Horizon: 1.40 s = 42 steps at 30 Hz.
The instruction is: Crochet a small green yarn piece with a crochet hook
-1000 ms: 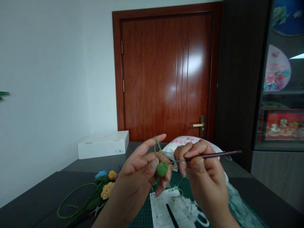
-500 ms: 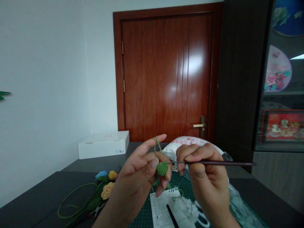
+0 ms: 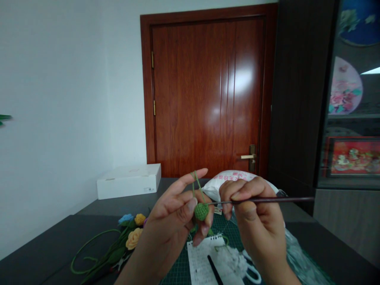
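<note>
Clock positions are read from the green crocheted piece [image 3: 201, 212], low and near the middle of the view. The left hand [image 3: 175, 213] pinches the piece between thumb and fingers, its index finger extended toward 12 o'clock with green yarn [image 3: 202, 192] looped over it. The right hand [image 3: 255, 202], fingers closed, grips a dark-handled crochet hook [image 3: 285, 199]; the shaft enters from 3 o'clock and meets the piece's upper edge. Whether the tip sits inside a stitch is too small to tell. Below, a written notebook page [image 3: 196, 261] lies at 6 o'clock on a green cutting mat [image 3: 179, 269], a black pen [image 3: 214, 269] on the page. White fluff [image 3: 233, 263] lies near 5, beside white-handled scissors [image 3: 253, 275]. Further out: crocheted flowers [image 3: 134, 238] between 8 and 9, a white box [image 3: 129, 182] between 9 and 10, a pink-printed white bag [image 3: 237, 174] near 2, and a wooden door [image 3: 204, 91] at 12.
</note>
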Tool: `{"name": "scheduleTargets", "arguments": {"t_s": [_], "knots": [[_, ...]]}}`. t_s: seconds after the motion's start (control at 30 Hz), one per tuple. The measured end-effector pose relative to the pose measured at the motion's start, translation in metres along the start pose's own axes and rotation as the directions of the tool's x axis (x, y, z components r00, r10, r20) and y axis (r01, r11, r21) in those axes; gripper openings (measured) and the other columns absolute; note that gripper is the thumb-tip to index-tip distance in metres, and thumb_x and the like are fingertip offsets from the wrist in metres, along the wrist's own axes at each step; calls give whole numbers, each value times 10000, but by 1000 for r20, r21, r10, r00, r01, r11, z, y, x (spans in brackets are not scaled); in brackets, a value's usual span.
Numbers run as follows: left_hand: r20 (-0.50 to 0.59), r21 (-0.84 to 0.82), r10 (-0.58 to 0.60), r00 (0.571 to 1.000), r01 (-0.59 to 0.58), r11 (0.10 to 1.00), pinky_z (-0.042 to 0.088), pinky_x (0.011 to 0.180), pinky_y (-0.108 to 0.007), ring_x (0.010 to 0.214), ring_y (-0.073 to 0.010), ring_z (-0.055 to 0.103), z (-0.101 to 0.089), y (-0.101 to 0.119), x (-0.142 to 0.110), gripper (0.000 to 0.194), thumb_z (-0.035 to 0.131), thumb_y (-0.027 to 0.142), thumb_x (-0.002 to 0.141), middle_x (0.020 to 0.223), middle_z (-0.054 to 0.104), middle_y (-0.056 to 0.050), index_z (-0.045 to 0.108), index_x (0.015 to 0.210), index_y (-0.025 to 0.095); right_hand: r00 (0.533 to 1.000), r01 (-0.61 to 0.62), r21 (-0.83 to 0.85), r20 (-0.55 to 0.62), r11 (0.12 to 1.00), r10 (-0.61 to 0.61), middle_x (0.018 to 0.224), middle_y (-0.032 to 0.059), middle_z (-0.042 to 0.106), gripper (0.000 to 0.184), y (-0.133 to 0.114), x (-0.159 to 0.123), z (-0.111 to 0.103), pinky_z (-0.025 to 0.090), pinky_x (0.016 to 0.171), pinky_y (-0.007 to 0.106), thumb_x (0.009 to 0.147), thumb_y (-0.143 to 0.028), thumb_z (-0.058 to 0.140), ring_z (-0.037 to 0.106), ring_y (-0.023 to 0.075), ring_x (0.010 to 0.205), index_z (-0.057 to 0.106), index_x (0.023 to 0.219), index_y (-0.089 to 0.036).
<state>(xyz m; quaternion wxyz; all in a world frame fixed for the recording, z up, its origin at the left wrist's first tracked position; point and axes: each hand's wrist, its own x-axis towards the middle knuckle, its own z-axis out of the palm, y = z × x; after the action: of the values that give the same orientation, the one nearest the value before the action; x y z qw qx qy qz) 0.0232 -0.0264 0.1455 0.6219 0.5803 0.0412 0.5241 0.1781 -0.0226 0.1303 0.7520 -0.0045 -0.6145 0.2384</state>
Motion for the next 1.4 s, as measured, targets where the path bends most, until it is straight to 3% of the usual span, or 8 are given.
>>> {"name": "scheduleTargets", "arguments": {"t_s": [0.2,0.6,1.17,1.4], "knots": [[2,-16,4,1000,-4,1000,408,476,-183,619,-128,564,1,1,0,461,593,231,983,774,649,-51,518,1428,137,987,-155,171,-5,973,158,708,-27,588,141,7,-1,0,411,600,279,1023,-343,580,509,132,613,603,929,-241],[0,-5,22,1000,-22,1000,409,484,-197,637,-137,586,2,-1,1,427,623,239,969,801,659,-55,556,1384,159,945,-302,312,-27,901,326,675,-30,556,190,7,-2,6,399,614,282,1006,-389,589,473,139,602,585,889,-239],[-28,73,75,997,-73,995,439,509,-213,676,-146,595,0,-2,2,446,680,226,933,844,679,-69,573,1359,151,966,-226,196,-77,954,245,719,-17,576,181,6,-2,4,423,595,286,1001,-378,602,519,145,606,606,889,-236],[-26,82,93,995,-91,992,445,512,-218,705,-158,597,1,-2,2,426,679,222,931,836,661,-68,594,1342,148,961,-251,203,-66,947,269,721,-19,570,182,6,-1,4,430,583,276,1001,-371,603,510,137,598,604,881,-234]]}}
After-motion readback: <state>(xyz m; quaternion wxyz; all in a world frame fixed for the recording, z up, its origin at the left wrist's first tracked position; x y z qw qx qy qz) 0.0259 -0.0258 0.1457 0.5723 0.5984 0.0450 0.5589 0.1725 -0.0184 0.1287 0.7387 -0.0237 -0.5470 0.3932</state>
